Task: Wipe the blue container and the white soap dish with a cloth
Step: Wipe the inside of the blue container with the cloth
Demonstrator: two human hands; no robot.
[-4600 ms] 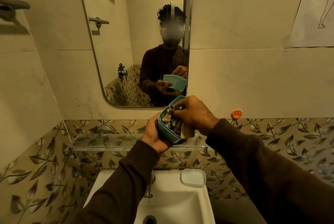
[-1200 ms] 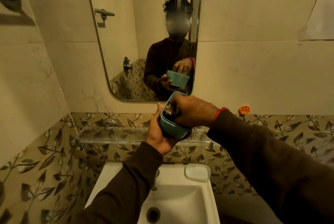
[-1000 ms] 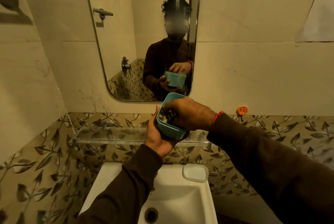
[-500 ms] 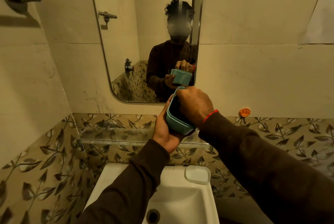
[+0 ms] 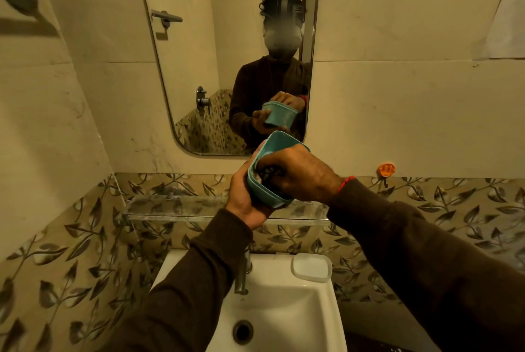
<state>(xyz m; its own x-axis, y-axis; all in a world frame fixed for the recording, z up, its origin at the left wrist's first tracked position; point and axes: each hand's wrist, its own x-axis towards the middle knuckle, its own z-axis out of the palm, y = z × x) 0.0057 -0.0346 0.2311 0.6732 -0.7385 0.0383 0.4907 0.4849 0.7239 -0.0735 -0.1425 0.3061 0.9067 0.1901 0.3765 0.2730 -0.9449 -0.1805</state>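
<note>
Your right hand has its fingers curled down inside the blue container, pressing a dark patterned cloth against the inner wall; only a scrap of the cloth shows between them and the rim. Your left hand cups the container from below and behind, fingers wrapped tight around its far side, tilting the open mouth towards you. You hold the container in the air in front of the mirror, above a glass shelf fixed to the leaf-patterned tiles. A red thread circles your right wrist at the edge of the dark sleeve. Below, the white soap dish sits on the back right corner of the white sink, just right of the metal tap, well apart from both hands. An orange hook sticks to the wall at right.
</note>
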